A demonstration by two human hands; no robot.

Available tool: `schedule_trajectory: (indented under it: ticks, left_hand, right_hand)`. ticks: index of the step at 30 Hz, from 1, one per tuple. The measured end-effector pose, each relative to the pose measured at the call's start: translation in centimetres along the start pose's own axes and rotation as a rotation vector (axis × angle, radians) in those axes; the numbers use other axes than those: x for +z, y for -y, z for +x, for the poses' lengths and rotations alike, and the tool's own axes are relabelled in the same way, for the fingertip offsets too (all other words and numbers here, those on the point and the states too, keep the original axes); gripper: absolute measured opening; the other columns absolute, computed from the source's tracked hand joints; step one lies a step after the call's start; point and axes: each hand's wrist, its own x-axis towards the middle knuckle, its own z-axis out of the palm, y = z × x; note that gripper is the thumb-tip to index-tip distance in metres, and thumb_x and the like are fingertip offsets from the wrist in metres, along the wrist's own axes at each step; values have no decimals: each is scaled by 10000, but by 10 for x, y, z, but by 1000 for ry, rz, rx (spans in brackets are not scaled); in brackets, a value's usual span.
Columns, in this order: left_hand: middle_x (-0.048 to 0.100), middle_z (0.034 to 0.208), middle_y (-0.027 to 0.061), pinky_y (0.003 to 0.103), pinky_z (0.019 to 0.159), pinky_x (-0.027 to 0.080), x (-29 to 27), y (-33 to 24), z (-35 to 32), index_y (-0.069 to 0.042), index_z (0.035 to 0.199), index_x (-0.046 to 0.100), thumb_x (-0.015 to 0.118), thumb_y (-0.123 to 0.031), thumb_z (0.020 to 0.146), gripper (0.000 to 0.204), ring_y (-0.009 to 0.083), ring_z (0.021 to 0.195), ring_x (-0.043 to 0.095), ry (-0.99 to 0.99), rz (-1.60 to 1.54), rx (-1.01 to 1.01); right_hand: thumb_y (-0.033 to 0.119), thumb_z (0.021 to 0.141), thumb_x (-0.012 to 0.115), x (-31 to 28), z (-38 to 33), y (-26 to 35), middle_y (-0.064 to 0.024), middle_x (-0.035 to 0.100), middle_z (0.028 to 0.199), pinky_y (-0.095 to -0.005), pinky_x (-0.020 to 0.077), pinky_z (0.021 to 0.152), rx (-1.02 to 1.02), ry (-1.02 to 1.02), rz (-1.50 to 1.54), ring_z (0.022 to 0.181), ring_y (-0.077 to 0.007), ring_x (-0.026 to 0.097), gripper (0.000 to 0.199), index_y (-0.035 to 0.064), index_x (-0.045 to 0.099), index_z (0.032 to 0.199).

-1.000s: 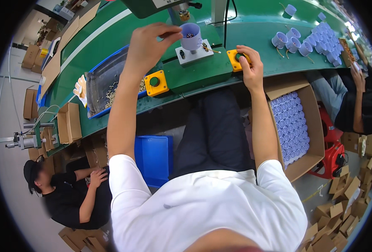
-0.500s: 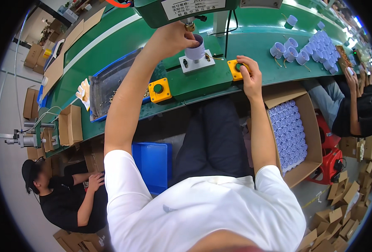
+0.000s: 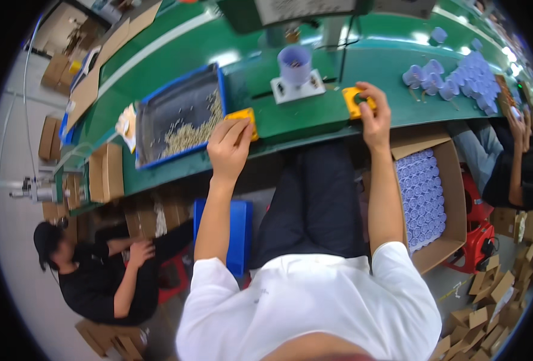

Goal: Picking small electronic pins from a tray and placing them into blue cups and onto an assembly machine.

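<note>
A pale purple cup (image 3: 295, 65) stands upright on a white fixture plate (image 3: 314, 85) beneath the green press (image 3: 236, 17), with neither hand touching it. My left hand (image 3: 227, 150) is closed, its fingers bunched together over the front of the left yellow push-button box (image 3: 240, 114); that button and anything in the fingers are hidden. Over the right yellow push-button box (image 3: 352, 103), my right hand (image 3: 375, 117) is curled, thumb and fingers around its green button. Whether the buttons are pressed cannot be seen.
A blue-rimmed tray (image 3: 179, 114) of small tan parts lies left, beside a white glove (image 3: 125, 125). More purple cups (image 3: 474, 78) sit at the right. A carton (image 3: 453, 198) packed with purple parts stands by my right leg, a blue bin (image 3: 237, 240) left. People sit on both sides.
My left hand has come away from the cup and down to the left button box. The cup stays on the fixture. My right hand remains at its box, and the view has shifted slightly.
</note>
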Motion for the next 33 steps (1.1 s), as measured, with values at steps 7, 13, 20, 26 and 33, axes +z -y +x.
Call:
schedule_trajectory:
  ticks: [7,13,20,26,33]
  left_hand:
    - [730,840,64,401,764,598,-6,13,11,-75,886,782,849,-91,803,108,273,875,730,-41,267,184]
    - [786,979,122,411,847,582,-65,69,20,-71,1002,820,782,-214,928,166,325,954,745,196,192,-246]
    - [791,938,198,481,837,586,-159,132,29,-68,995,835,701,-527,954,479,390,925,765,659,670,-749]
    - [772,938,244,442,825,583,-133,130,23,-2,1117,792,749,-309,959,348,391,892,764,729,421,-491]
    - [782,1003,223,386,818,582,-78,112,23,-8,1143,786,725,-197,985,254,362,908,771,482,49,-487]
  right_hand:
    - [87,950,637,-1,-3,-4,-185,713,1334,-416,451,1134,-3,8,-112,1278,-307,629,214,0,667,1144]
    - [138,1035,502,-9,-7,-8,-219,629,1467,-427,379,1218,122,27,256,1400,-323,565,383,-45,616,1352]
    - [184,1043,507,-8,-4,-6,-213,636,1440,-428,384,1208,43,119,86,1382,-319,566,374,-34,648,1313]
    - [252,1044,474,-6,-6,-3,-212,621,1450,-432,357,1223,74,78,21,1397,-329,548,425,-42,654,1292]
    - [228,1034,519,-9,-6,-4,-214,637,1436,-429,389,1197,37,106,53,1383,-332,565,390,-37,667,1279]
